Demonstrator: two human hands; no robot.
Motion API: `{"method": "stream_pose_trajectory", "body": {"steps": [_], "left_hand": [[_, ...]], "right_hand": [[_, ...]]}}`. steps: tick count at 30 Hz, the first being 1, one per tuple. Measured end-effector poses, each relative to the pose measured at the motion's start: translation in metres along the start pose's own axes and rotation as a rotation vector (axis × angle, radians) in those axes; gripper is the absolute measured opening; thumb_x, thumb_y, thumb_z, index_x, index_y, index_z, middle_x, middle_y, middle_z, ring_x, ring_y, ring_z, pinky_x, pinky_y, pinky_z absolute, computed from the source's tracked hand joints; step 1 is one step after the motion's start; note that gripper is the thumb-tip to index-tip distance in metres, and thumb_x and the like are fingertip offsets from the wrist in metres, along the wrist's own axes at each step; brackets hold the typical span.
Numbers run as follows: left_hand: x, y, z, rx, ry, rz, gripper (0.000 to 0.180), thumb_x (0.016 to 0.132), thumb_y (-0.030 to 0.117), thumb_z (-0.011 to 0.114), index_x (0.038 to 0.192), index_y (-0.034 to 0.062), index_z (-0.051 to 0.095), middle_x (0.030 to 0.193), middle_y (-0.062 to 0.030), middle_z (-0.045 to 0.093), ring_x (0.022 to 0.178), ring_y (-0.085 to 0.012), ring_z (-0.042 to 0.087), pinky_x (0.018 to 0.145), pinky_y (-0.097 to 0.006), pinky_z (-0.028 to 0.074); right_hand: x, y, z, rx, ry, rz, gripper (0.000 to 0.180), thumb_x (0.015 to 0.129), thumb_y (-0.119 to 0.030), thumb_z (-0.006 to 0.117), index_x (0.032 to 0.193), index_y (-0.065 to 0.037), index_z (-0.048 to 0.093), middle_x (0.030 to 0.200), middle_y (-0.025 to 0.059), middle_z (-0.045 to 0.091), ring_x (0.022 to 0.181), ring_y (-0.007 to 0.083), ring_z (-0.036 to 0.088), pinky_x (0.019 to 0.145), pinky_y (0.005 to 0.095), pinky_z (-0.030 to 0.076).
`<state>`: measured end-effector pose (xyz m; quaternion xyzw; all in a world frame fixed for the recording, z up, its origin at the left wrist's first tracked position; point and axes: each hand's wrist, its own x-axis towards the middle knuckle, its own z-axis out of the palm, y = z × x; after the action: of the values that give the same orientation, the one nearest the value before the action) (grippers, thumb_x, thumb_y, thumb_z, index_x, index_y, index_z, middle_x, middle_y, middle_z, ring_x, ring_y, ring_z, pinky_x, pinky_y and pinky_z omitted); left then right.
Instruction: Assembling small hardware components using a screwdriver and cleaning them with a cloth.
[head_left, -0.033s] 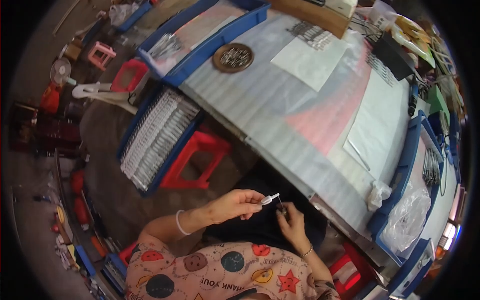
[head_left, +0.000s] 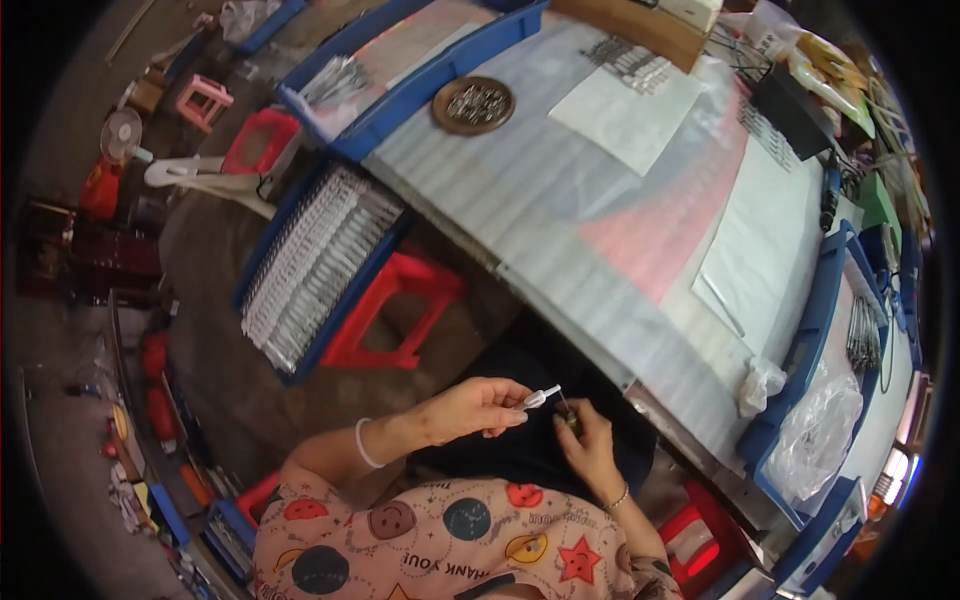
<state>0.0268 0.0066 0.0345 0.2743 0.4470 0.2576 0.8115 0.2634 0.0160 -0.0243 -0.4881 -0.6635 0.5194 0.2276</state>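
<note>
Pinching white piece (head_left: pixel 537 399) in left hand (head_left: pixel 480 407), gripping thin-shafted tool (head_left: pixel 570 413) in right hand (head_left: pixel 590 443); apparently lining both up, next needing steady contact.

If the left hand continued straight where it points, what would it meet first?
Probably the thin, straight grey shaft held by the right hand, just beyond the small white elongated piece in the left hand; depth is unclear.

The wide head view looks down from close above the left hand (head_left: pixel 485 406), right hand (head_left: pixel 588 444) and table (head_left: pixel 545 262)
</note>
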Motion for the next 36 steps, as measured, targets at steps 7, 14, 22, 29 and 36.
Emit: {"method": "stream_pose_trajectory", "body": {"steps": [7,14,22,29,36], "left_hand": [[-0.009,-0.037,-0.004,-0.074,-0.021,0.017,0.031,0.103,0.025,0.044,0.117,0.0012,0.06,0.076,0.0002,0.057,0.055,-0.0035,0.049,0.049,-0.017,0.038],[-0.012,-0.053,-0.003,-0.186,-0.171,-0.066,0.034,0.104,0.027,0.044,0.113,-0.001,0.061,0.071,0.0016,0.053,0.052,-0.0033,0.044,0.047,-0.016,0.037],[-0.012,-0.053,0.006,-0.114,-0.191,-0.104,0.031,0.103,0.027,0.045,0.103,0.0006,0.061,0.069,0.003,0.05,0.052,-0.0026,0.04,0.047,-0.017,0.034],[0.007,-0.07,-0.007,-0.269,-0.027,-0.097,0.031,0.104,0.026,0.045,0.107,-0.0022,0.058,0.063,0.0044,0.039,0.048,-0.0023,0.031,0.041,-0.018,0.024],[0.024,-0.067,-0.015,-0.167,0.018,-0.061,0.031,0.103,0.025,0.044,0.111,-0.0019,0.058,0.064,0.0012,0.048,0.048,-0.0045,0.041,0.042,-0.019,0.031]], "right_hand": [[0.0,-0.029,0.003,0.084,0.077,-0.03,0.013,0.086,-0.004,0.067,0.097,-0.001,0.061,0.071,-0.0012,0.056,0.062,0.0043,0.046,0.056,0.0211,0.039],[0.008,-0.05,0.006,0.604,0.048,0.278,0.017,0.093,-0.009,0.059,0.107,-0.001,0.056,0.089,0.009,0.067,0.052,0.0052,0.045,0.046,0.0183,0.036],[0.016,-0.047,0.007,0.912,-0.198,0.402,0.016,0.095,-0.016,0.058,0.095,-0.001,0.054,0.057,0.003,0.048,0.041,0.0056,0.034,0.039,0.0202,0.03],[0.013,-0.04,0.012,0.651,-0.042,0.352,0.031,0.094,-0.014,0.06,0.119,0.0,0.048,0.108,0.0122,0.067,0.055,0.0077,0.051,0.049,0.0186,0.04],[-0.008,-0.045,-0.019,-0.265,-0.127,-0.007,0.051,0.083,-0.004,0.066,0.13,-0.002,0.045,0.108,0.02,0.062,0.085,0.0347,0.066,0.07,0.0402,0.054]]}}
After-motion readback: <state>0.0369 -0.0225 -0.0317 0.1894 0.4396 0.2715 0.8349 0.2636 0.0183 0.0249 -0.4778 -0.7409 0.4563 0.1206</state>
